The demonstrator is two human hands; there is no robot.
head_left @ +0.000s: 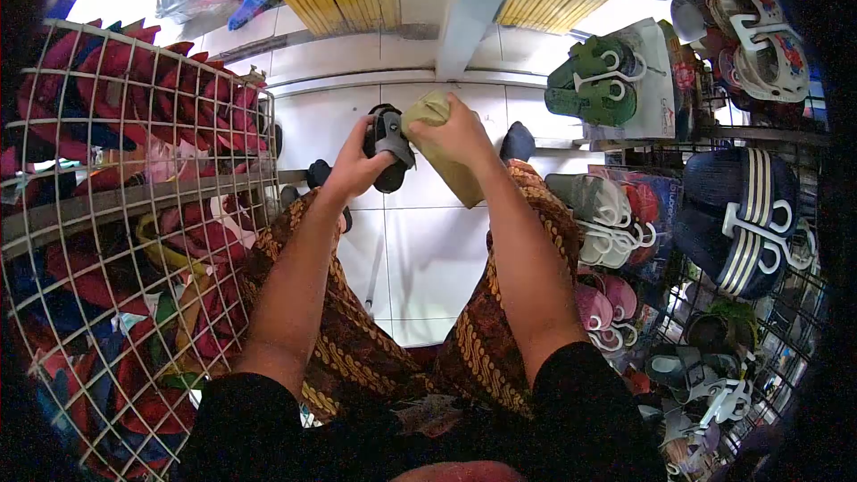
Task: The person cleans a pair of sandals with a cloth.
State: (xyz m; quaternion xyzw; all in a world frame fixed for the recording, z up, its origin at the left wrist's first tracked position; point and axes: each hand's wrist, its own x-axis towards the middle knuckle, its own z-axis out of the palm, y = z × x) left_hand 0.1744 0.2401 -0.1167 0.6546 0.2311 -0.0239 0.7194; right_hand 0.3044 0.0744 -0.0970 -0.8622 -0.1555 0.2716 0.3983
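Between my knees, my left hand (355, 168) grips a black and grey sandal (389, 145), with the thumb lying across its grey strap. Close beside it, my right hand (459, 136) is closed around a khaki-green piece (461, 184) that looks like folded cloth or a soft pouch. The upper end of this piece is bunched up and right at the sandal's edge. Its lower end hangs down toward my right knee. My fingertips on the far side of both things are hidden.
At the left stands a wire grid rack (134, 138) full of red and dark goods. Hung along the right are green sandals (600, 80), navy striped slides (745, 219) and pink slippers (607, 297). White floor tiles (415, 254) show between my patterned trouser legs. A pale post (460, 22) rises ahead.
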